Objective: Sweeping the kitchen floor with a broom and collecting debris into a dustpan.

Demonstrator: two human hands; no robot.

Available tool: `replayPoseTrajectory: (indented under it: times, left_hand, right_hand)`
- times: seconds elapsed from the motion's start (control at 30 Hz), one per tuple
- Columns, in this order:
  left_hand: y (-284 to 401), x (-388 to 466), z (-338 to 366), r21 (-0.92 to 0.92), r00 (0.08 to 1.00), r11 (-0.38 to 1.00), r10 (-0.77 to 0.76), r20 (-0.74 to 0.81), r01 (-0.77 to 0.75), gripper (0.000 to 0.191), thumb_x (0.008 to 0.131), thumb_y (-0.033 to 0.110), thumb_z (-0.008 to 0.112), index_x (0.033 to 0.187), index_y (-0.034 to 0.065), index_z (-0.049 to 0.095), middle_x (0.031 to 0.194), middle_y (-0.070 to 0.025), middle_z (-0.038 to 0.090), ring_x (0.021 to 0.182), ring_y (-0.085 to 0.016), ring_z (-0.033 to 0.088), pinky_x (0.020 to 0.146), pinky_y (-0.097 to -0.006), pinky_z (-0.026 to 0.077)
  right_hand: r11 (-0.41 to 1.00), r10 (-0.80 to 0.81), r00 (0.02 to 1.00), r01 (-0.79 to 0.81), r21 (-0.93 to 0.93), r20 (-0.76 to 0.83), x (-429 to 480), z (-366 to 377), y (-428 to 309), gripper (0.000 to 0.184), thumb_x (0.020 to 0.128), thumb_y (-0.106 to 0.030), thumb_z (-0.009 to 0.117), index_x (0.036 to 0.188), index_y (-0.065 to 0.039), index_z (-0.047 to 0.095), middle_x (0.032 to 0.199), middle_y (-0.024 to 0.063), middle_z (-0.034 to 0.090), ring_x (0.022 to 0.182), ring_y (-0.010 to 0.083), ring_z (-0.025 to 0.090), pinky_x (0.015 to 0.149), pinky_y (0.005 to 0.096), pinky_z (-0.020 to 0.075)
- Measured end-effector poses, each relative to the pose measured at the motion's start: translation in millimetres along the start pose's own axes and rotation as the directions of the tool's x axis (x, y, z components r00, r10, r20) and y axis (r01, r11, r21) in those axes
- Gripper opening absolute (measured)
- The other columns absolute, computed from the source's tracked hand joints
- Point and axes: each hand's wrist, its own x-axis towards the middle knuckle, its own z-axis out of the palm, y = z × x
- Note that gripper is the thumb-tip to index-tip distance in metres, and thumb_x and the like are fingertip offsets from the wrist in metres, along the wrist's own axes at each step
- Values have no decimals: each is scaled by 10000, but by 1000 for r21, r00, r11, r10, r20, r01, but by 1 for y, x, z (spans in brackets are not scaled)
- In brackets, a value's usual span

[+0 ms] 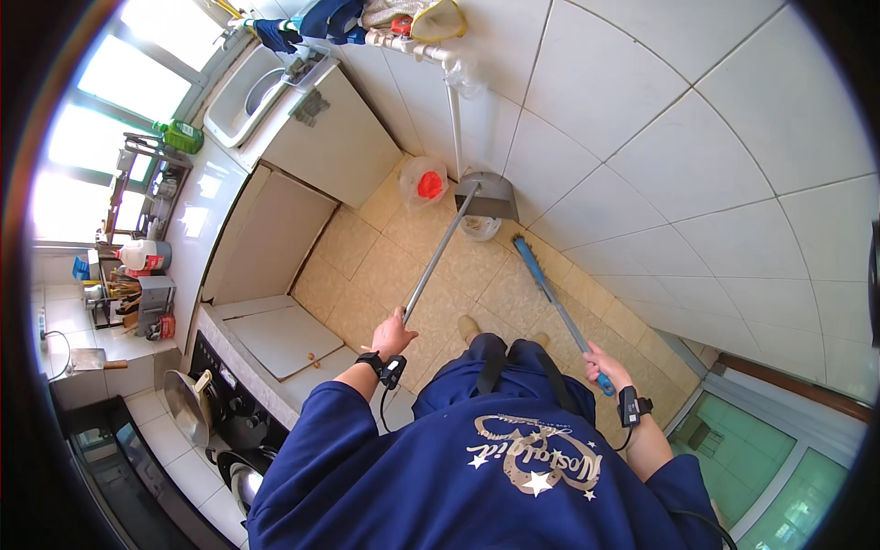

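My left hand (393, 335) grips the metal handle of a long-handled dustpan (487, 196). Its grey pan hangs in front of me near the tiled wall and partly covers a clear plastic container (480, 227). In my right hand (605, 366) is the handle of a blue broom (550, 292), held near its end. The broom's dark bristles point towards the foot of the wall, apart from the pan. A translucent bin or bag with something red inside (424, 183) stands left of the dustpan.
Beige floor tiles (350, 251) lie around my feet. To the left run white cabinets (323, 130), a sink (240, 96) and a gas stove (230, 388) with a wok (187, 405). A white pipe (454, 124) comes down the wall. A glass door (735, 440) is at right.
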Motion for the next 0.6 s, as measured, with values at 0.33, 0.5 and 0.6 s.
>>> replayPoseTrajectory:
  times: [0.33,0.5,0.6]
  left_hand:
    - [1,-8,-5,-2,1000,1000,14,-13,-14,563,661,241,687,1118,58,415,881,-174,595,863,-324,570,722,-397,455]
    - [-5,-13,2,-16,998,999,50,-39,-51,553,658,242,691,1106,61,421,889,-175,593,865,-327,568,722,-398,454]
    - [-4,-15,6,-2,998,999,50,-44,-51,560,656,240,691,1114,66,420,891,-171,593,863,-327,569,721,-398,455]
  right_hand:
    - [1000,-14,1000,14,19,0,-18,5,4,639,845,-87,485,1348,-291,147,598,-27,350,423,33,323,369,168,288]
    - [999,-36,998,38,31,-52,-15,2,11,655,843,-77,483,1352,-282,126,600,-27,350,428,36,323,371,171,291]
    - [998,-51,998,53,36,-46,-19,5,11,660,842,-74,482,1353,-276,117,603,-25,354,429,37,326,372,174,295]
